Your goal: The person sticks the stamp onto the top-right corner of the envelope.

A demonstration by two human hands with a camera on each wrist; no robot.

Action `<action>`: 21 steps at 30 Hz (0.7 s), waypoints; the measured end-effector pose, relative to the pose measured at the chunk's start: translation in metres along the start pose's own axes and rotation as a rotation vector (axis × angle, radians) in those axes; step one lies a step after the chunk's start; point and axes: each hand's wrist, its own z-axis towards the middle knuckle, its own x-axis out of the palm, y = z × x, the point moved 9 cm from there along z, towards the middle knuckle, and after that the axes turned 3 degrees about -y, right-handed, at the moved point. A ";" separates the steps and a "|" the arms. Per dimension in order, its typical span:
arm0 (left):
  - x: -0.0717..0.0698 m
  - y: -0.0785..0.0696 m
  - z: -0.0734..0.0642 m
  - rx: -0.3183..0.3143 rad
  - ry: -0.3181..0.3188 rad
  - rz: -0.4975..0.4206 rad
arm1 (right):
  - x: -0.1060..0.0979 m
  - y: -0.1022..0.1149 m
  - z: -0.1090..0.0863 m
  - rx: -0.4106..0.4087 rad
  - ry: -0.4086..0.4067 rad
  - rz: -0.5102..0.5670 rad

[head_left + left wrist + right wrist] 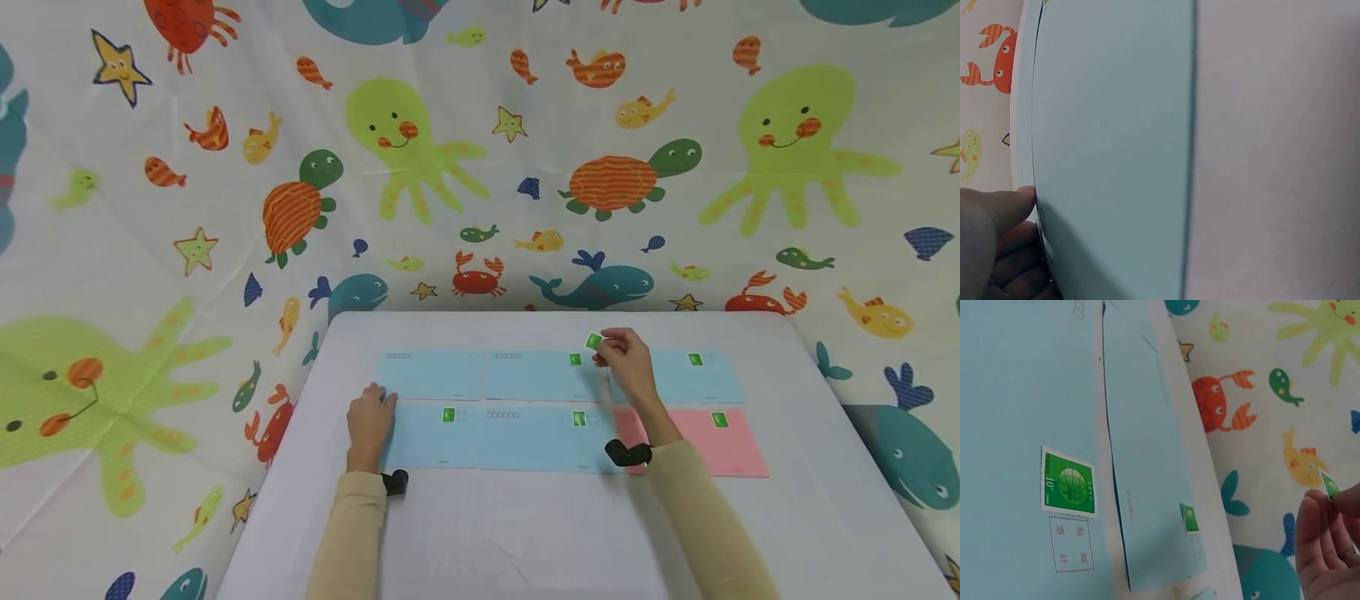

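Note:
My right hand (632, 367) pinches a small green postage stamp (594, 341) between thumb and fingertips, above the back edge of the blue envelopes. The right wrist view shows this stamp (1329, 485) nearly edge-on. My left hand (369, 421) rests at the left end of the lower-left blue envelope (420, 446); in the left wrist view its thumb (1013, 206) touches that envelope's edge, fingers loosely bent. Just behind lies the upper-left blue envelope (427, 383), with no green stamp visible on it. The upper-middle blue envelope (528, 382) bears a green stamp (575, 359).
Two rows of envelopes lie on the white table (480, 533). Green stamps also sit on the upper-right blue envelope (675, 385), the lower-middle blue envelope (536, 446) and the pink envelope (723, 457), which my right forearm partly covers. A sea-animal curtain (495, 200) hangs behind.

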 end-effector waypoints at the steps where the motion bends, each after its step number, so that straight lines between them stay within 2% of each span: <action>1: 0.000 0.000 -0.001 0.002 -0.003 0.001 | 0.004 0.001 0.000 -0.005 0.006 -0.005; 6: -0.002 0.001 -0.002 -0.002 -0.016 0.010 | 0.020 0.006 0.002 -0.043 0.044 -0.008; 14: -0.002 0.001 0.000 0.001 -0.032 -0.005 | 0.042 0.012 0.005 -0.089 0.109 0.059; 21: 0.000 0.002 0.002 0.004 -0.039 -0.007 | 0.055 0.016 0.006 -0.102 0.107 0.064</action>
